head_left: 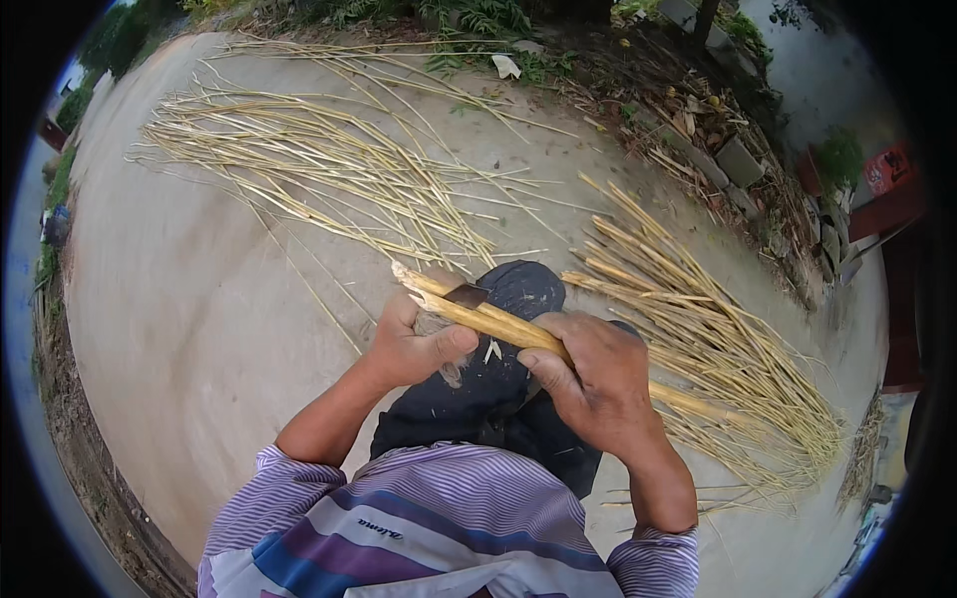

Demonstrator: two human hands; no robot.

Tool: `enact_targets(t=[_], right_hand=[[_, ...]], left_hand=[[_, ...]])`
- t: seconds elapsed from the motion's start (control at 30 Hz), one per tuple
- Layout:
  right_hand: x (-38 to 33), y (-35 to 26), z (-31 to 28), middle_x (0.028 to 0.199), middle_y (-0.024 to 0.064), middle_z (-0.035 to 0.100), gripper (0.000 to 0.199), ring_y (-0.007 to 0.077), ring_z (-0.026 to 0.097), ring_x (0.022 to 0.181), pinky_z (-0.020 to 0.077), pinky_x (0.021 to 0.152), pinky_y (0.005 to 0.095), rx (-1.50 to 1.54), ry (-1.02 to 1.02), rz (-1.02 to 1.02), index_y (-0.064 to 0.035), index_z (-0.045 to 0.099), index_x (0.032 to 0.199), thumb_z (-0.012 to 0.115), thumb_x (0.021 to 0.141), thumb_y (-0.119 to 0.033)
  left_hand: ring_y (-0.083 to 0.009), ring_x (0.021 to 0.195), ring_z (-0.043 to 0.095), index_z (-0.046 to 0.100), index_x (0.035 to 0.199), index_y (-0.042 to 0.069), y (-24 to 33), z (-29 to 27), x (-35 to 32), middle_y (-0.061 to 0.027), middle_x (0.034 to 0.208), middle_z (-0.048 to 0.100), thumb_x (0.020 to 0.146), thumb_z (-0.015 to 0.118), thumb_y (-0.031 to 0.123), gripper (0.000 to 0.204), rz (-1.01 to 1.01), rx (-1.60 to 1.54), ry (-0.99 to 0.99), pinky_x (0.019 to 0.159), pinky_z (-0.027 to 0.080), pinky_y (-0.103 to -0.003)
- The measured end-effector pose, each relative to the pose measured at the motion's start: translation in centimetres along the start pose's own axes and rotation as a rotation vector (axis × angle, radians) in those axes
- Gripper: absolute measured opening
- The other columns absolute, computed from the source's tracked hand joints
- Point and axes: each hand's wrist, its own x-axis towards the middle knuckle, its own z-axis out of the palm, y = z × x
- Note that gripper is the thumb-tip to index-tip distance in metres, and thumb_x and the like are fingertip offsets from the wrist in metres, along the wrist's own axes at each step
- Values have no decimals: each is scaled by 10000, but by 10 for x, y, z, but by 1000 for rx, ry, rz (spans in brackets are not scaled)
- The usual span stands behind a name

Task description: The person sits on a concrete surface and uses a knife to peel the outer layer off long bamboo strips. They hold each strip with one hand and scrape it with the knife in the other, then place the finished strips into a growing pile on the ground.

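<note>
Matt woody bamboo stick (498,324) w/ dull metal blade (467,294); rough concrete ground (199,319).

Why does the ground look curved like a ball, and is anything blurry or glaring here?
Head view: the fisheye lens bends the concrete ground toward a black rim; daylight is soft, no hard shadows or glare. The hands, left hand and right hand, and the bamboo stick are sharp; the edges smear slightly.

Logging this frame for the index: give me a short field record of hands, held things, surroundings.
left hand: holds a blade against the stick
right hand: grips the stick
stick: pale, split at far end, lies across the knee
left pile: thin strips fanned on concrete
right pile: stalks beside the right hand
ground: bare concrete
</note>
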Motion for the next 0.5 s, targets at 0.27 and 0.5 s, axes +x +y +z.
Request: enact_targets(t=[0.27,0.5], right_hand=[[-1,12,-37,728,146,591,219,356,590,635,445,548,422,82,-327,201,-45,601,923,657,898,-255],[0,3,-26,697,151,576,256,371,580,613,436,540,443,83,-280,145,-46,536,861,615,927,-281]], left_hand=[[-133,520,512,552,878,10,23,-15,5,-72,646,548,915,616,514,509,0,-15,145,468,421,-269],[-122,477,485,463,860,64,26,22,7,-56,626,510,901,601,552,509,146,-173,171,450,421,-250]])
